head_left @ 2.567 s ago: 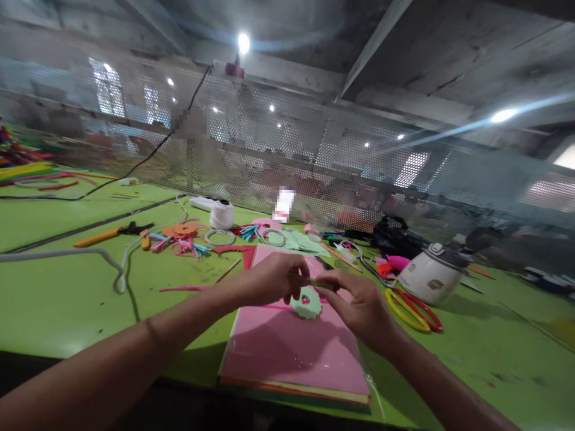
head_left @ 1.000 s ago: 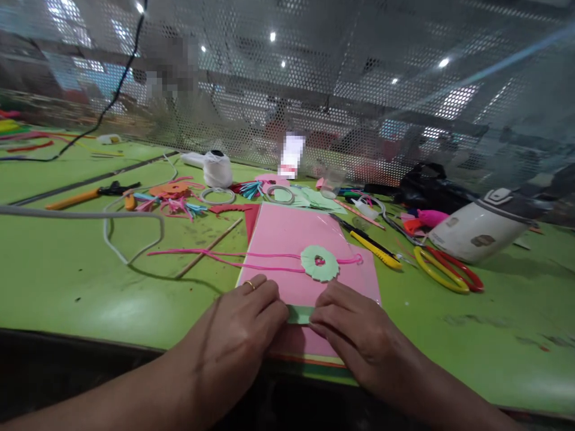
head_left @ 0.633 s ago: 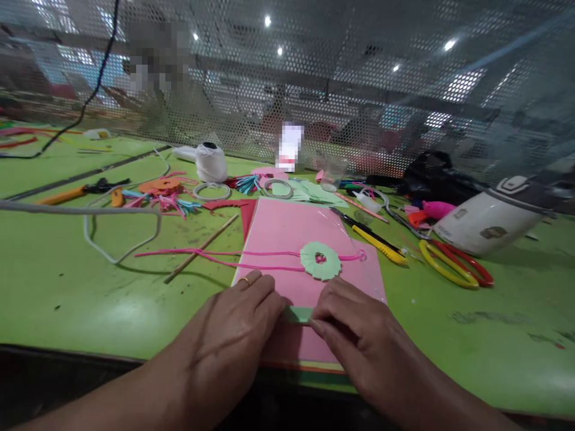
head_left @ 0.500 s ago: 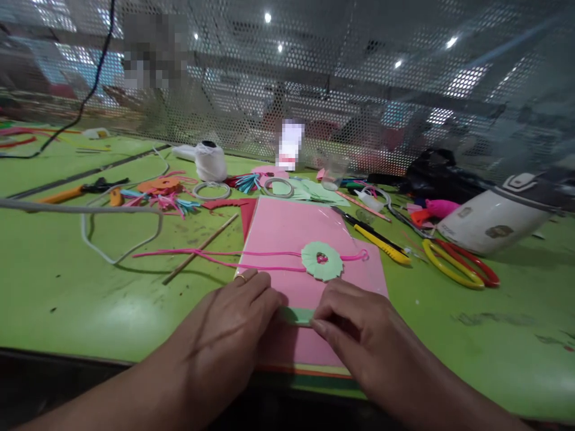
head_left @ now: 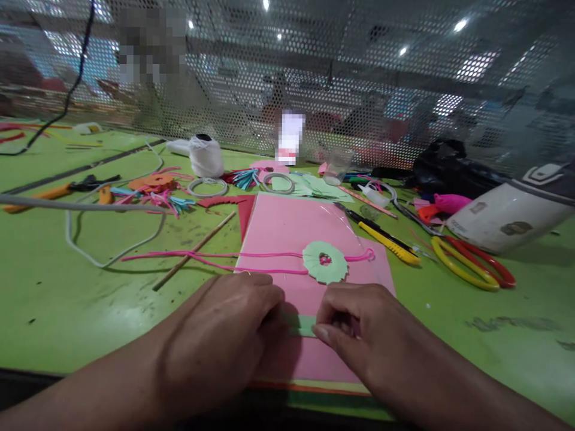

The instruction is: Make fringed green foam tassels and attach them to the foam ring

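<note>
Between my hands a narrow green paper strip [head_left: 302, 325] lies across the pink sheets [head_left: 287, 227]. My right hand [head_left: 359, 323] pinches the strip's right end between thumb and forefinger. At the other end my left hand [head_left: 233, 317] is closed on the strip, its fingertips turned down and partly hidden. Just beyond my hands rests a pale green scalloped paper ring [head_left: 325, 262] with a small dark pink centre. Bright pink cords [head_left: 215, 255] run under it, leftward past the sheets and rightward to a small loop.
A yellow cutter [head_left: 389, 242], red and yellow scissors [head_left: 465, 263] and a white container [head_left: 507, 209] are at the right. At the left lie a thin stick [head_left: 194, 251], a grey cord, orange-handled pliers [head_left: 49, 194] and paper pieces. A thread spool [head_left: 206, 157] stands behind.
The view has shifted slightly. My left hand has rolled over so its fingers are more tucked under. My right hand still pinches the strip, which now shows a lengthwise crease.
</note>
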A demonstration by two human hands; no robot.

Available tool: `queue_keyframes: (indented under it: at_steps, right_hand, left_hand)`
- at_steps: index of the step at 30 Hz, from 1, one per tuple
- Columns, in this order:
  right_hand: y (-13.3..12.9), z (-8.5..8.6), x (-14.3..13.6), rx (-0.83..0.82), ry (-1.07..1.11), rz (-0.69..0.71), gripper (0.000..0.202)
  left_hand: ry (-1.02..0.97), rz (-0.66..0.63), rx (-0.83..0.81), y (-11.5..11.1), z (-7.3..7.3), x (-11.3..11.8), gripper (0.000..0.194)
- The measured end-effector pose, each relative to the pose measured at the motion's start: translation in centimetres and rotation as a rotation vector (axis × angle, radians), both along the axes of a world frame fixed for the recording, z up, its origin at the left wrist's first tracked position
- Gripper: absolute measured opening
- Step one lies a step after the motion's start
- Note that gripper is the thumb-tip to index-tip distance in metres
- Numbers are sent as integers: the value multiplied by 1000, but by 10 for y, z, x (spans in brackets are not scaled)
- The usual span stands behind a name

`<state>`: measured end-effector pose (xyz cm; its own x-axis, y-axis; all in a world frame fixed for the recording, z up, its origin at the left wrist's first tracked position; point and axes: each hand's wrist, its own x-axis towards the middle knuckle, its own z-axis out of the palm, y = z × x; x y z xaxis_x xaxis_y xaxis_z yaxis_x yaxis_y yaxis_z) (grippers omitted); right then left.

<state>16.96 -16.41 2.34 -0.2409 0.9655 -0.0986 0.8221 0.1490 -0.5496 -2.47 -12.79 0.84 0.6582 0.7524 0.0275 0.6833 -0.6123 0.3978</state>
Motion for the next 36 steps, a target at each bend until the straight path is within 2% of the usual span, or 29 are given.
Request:
queue_keyframes:
  at_steps: [11, 16, 20, 23, 26, 32, 36]
  right_hand:
    - [12, -1, 4, -90, -24, 17, 14]
    - [12, 1, 4, -70, -39, 34, 18]
    - [13, 2, 3, -49, -38, 37, 19]
    - [13, 2, 3, -52, -32, 36, 18]
    - [13, 3, 2, -69, -38, 23, 20]
    - [15, 5, -2, -104, -46, -6, 23]
    - [10, 1, 0, -32, 21, 25, 21]
  left_hand:
    - [-93, -44, 96, -6, -7, 2, 13]
    - [-142, 0, 190, -13, -10, 1, 7]
    - [-144, -2, 241, -16, -7, 4, 9]
    - [-170, -76, 361, -20, -7, 6, 14]
    - [-265, -157, 476, -27, -12, 7, 26]
    - [-246, -152, 436, -38, -19, 6, 31]
    - [-237, -139, 473, -40, -20, 7, 30]
